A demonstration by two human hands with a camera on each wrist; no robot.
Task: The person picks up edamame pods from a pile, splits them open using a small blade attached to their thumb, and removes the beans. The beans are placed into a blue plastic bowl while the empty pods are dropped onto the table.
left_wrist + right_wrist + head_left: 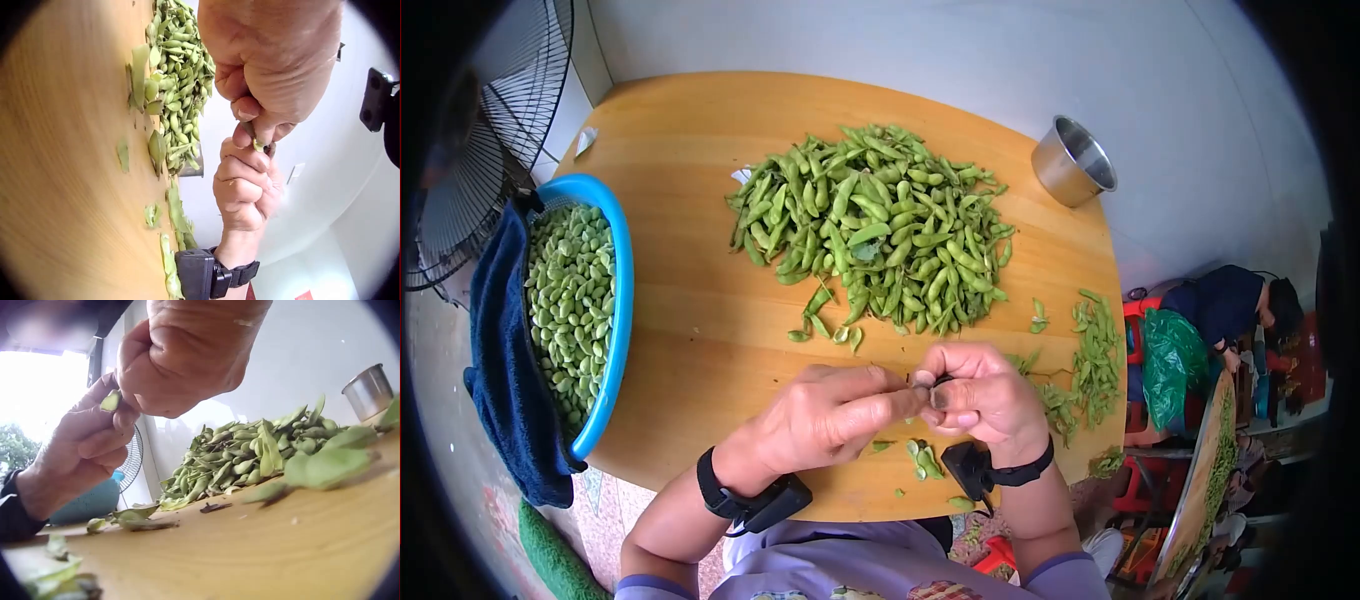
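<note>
Over the table's near side, my left hand and right hand meet fingertip to fingertip. Between them they pinch a small green soybean pod, mostly hidden by the fingers; its pale green end shows in the right wrist view. Just beyond the hands lies a large heap of green soybean pods. Below the fingertips, a few opened pod shells rest on the wooden table. To the left, a blue basket holds many shelled green beans.
A dark blue towel hangs over the basket's outer side. At the table's far right stands a steel cup. Empty shells lie along the right edge. A fan stands at far left; another person sits at right.
</note>
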